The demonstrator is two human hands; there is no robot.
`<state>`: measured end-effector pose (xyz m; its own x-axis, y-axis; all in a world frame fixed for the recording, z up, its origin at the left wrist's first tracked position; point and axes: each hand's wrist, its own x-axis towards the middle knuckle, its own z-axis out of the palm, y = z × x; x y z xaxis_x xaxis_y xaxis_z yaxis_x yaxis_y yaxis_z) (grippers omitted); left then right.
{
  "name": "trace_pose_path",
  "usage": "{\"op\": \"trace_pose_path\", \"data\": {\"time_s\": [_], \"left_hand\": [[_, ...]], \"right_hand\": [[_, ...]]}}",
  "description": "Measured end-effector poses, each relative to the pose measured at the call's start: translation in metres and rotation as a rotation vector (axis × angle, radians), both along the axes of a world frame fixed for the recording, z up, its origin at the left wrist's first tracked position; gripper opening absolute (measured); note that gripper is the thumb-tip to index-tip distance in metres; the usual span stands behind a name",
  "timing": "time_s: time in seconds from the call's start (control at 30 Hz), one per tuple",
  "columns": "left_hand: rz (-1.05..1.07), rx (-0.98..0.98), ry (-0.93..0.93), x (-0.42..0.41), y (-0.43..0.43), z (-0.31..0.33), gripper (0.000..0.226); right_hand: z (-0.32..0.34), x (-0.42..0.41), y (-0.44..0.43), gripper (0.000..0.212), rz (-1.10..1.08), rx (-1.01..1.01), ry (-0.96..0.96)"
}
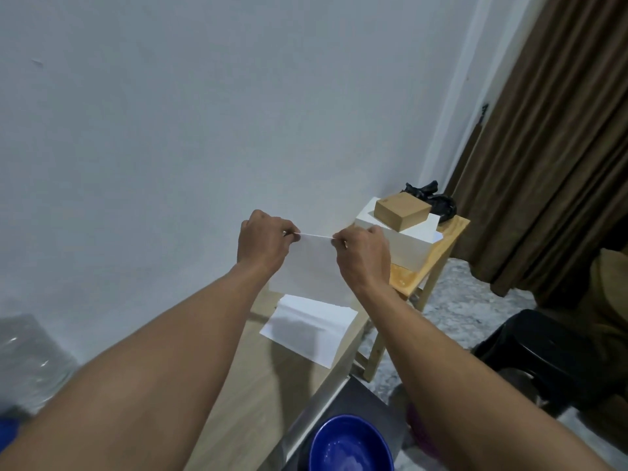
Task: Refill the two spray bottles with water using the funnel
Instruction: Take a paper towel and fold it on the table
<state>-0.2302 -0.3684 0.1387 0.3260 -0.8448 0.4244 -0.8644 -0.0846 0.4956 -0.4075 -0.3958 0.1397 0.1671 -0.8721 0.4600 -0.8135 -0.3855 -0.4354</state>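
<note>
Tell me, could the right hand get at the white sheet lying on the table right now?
Probably yes, once freed. The right hand and left hand both pinch a sheet held up. The white sheet on the table lies just below, uncovered.

This looks like a room in a home, perhaps a bedroom or a small living room. The plain pale wall [170,130] has no shelves or equipment on it. A long brown curtain [550,147] hangs in heavy folds on the right, down to a speckled grey floor [475,300]. A small wooden side table [438,256] stands in the corner and carries a white box [407,246] with a cardboard box [402,212] on top. A light wooden tabletop [265,385] runs along the wall, and a black plastic stool [543,348] stands near the curtain.
</note>
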Motion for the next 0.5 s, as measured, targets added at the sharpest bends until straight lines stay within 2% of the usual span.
{"op": "trace_pose_path", "data": {"time_s": [0.2, 0.5], "left_hand": [[-0.066, 0.165, 0.201, 0.029, 0.034, -0.005, 0.007], [0.077, 0.116, 0.402, 0.083, 0.171, -0.014, 0.004]], "right_hand": [[0.0, 0.01, 0.016, 0.022, 0.09, 0.165, 0.043], [-0.005, 0.065, 0.099, 0.021, 0.279, 0.288, 0.087]]}}
